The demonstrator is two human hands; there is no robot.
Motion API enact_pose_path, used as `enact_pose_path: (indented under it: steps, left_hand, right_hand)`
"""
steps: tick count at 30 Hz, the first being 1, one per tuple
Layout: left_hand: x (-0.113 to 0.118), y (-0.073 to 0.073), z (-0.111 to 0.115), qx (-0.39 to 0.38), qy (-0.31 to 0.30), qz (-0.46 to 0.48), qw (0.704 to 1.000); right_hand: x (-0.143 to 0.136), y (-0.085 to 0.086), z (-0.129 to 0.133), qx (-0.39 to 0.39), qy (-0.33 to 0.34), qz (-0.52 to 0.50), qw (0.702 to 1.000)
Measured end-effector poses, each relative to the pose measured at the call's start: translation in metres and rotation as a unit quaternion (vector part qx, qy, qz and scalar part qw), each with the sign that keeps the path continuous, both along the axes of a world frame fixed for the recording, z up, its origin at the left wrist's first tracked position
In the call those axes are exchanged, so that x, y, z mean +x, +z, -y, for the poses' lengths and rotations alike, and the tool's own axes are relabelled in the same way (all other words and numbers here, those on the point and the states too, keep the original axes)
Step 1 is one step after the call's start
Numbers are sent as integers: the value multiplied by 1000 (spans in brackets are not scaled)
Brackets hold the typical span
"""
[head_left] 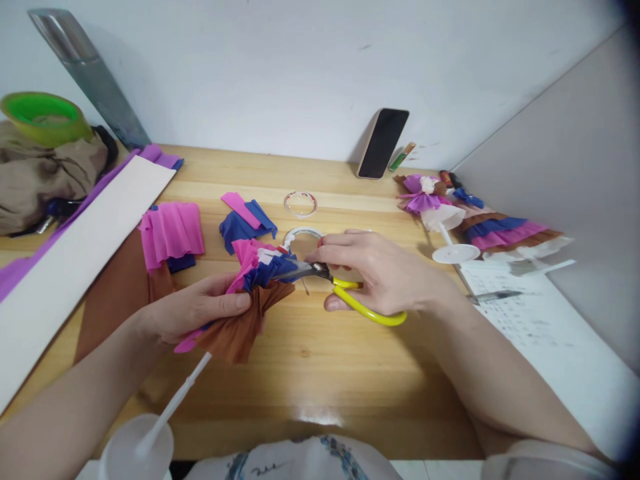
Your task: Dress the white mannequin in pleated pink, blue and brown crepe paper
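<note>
My left hand (pixel 193 310) is closed around a bundle of crepe paper (pixel 237 333) in pink, blue and brown layers. A white plastic stem with a round base (pixel 137 440) sticks out below the bundle, tilted toward me; its upper part is hidden in the paper. My right hand (pixel 383 270) grips a pair of scissors (pixel 370 312) with yellow handles. Their blades lie against the blue layer near the top of the bundle; I cannot tell whether they are cutting. Just behind the blades lies a roll of white tape (pixel 303 233), partly covered.
Loose pink (pixel 173 233) and blue crepe pieces (pixel 247 223) lie left of centre beside a long white board (pixel 95 247). Clear tape (pixel 300 204) lies further back. A phone (pixel 384 143) leans on the wall. At right are crepe-paper dolls (pixel 505 230) and a written sheet (pixel 540 327).
</note>
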State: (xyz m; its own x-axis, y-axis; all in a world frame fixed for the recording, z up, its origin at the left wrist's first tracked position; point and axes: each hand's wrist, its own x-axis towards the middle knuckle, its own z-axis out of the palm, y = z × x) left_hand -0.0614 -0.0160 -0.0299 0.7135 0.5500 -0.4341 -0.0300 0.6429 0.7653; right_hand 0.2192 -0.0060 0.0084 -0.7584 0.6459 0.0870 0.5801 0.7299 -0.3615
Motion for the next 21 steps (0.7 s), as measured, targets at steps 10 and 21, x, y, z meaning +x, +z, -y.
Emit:
enact_pose_path:
  steps: [10,21]
  left_hand:
    - [0,-3,1,34,-3,-13,999]
    - [4,2,0,61,-12,0,998]
  right_hand:
    - [1,0,1,13,-1,4,1000]
    - [0,1,1,7,-3,10,1000]
